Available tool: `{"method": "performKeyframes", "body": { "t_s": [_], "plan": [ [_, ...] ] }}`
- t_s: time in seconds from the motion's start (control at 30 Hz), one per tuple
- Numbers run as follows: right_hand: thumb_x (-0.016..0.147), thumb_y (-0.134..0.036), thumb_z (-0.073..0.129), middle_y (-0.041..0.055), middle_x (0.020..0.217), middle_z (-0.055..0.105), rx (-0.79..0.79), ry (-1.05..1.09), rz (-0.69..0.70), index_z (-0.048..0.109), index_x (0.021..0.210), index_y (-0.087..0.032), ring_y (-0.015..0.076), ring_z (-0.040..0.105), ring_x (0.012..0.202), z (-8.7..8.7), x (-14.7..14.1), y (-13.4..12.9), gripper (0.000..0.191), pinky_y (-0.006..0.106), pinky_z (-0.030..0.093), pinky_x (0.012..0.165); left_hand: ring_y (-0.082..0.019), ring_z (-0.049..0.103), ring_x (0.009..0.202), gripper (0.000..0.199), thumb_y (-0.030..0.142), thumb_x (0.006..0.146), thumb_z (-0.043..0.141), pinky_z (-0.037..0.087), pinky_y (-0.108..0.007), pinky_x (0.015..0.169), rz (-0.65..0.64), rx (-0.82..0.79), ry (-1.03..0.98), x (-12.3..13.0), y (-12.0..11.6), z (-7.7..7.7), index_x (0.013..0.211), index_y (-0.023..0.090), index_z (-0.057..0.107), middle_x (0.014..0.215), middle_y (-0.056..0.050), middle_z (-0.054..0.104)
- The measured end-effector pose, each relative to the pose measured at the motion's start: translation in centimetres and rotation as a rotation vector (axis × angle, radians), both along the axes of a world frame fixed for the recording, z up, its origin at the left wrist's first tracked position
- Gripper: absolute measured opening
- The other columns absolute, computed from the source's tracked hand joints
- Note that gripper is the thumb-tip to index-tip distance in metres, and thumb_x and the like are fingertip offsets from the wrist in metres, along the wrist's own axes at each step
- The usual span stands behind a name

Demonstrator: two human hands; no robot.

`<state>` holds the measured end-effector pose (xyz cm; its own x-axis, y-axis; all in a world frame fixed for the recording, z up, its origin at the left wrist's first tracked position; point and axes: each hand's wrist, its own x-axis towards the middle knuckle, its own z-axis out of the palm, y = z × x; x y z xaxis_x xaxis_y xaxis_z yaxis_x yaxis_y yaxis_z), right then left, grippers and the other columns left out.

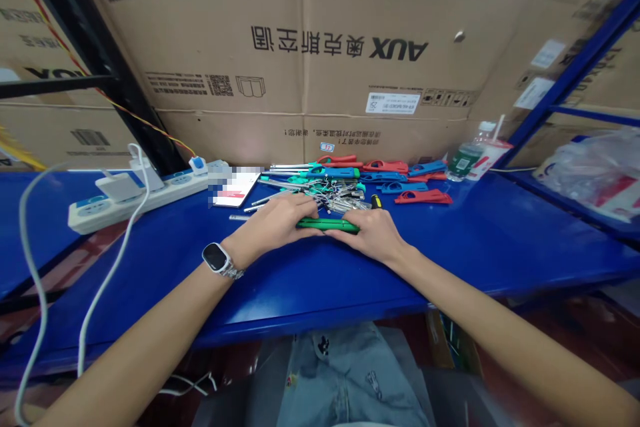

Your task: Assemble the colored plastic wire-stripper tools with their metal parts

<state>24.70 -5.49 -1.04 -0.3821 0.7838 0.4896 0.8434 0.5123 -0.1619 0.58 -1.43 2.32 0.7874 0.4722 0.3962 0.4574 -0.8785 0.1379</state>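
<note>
Both my hands hold a green long-necked lighter (327,224) level, just above the blue table. My left hand (285,219) grips its left part, and a metal tube sticks out beyond that hand. My right hand (376,235) is closed round the right end of the green handle. Behind the hands lies a pile of small metal and wire parts (345,199), with lighters with metal tubes (290,167) beside it. A yellow and black tool handle (376,201) shows just behind my right hand. Red handle shells (424,197) and blue handle shells (427,168) lie to the right.
A white power strip (185,180) with plugs and cables lies at left, near a phone-like slab (237,188). A bottle (465,159) and cup (493,155) stand at back right, near a plastic bag (590,167). A large cardboard box (320,87) backs the blue table (300,293).
</note>
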Motion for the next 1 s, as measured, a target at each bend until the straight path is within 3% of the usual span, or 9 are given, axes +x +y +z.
{"method": "performKeyframes", "body": {
  "t_s": [0.2, 0.43, 0.7, 1.0],
  "plan": [
    [0.094, -0.059, 0.063, 0.0, 0.063, 0.066, 0.036, 0.011, 0.014, 0.06, 0.064, -0.019, 0.0138, 0.056, 0.058, 0.0, 0.4, 0.1, 0.051, 0.027, 0.025, 0.057, -0.022, 0.065, 0.091, 0.015, 0.03, 0.093, 0.07, 0.047, -0.035, 0.084, 0.039, -0.118, 0.043, -0.7, 0.2, 0.6, 0.104, 0.02, 0.072, 0.097, -0.006, 0.072],
    [0.095, -0.06, 0.06, 0.0013, 0.063, 0.067, -0.004, 0.009, 0.01, 0.064, 0.066, -0.019, 0.0143, 0.056, 0.058, -0.1, 0.2, 0.0, 0.051, 0.028, 0.024, 0.057, -0.023, 0.066, 0.09, 0.023, 0.039, 0.095, 0.068, 0.048, -0.037, 0.083, 0.014, -0.167, 0.014, -1.5, 1.1, 0.0, 0.107, 0.022, 0.076, 0.095, -0.007, 0.074],
    [0.099, -0.044, 0.054, 0.0044, 0.086, 0.079, 0.015, -0.052, 0.059, 0.074, 0.097, -0.02, 0.0178, 0.066, 0.066, -0.2, -0.4, -0.4, 0.032, 0.029, 0.021, 0.056, -0.022, 0.065, 0.088, 0.021, 0.038, 0.095, 0.068, 0.049, -0.035, 0.08, 0.015, -0.211, -0.029, -1.2, 0.7, 0.1, 0.104, 0.022, 0.077, 0.094, -0.007, 0.073],
    [0.1, -0.051, 0.056, 0.0026, 0.077, 0.075, -0.036, -0.003, 0.016, 0.072, 0.082, -0.019, 0.0161, 0.064, 0.068, -0.1, -0.5, -0.4, 0.04, 0.028, 0.021, 0.057, -0.023, 0.064, 0.09, 0.016, 0.026, 0.095, 0.061, 0.048, -0.038, 0.085, 0.061, -0.159, -0.006, -0.7, -0.2, 0.6, 0.106, 0.02, 0.072, 0.097, -0.007, 0.072]
  ]
}}
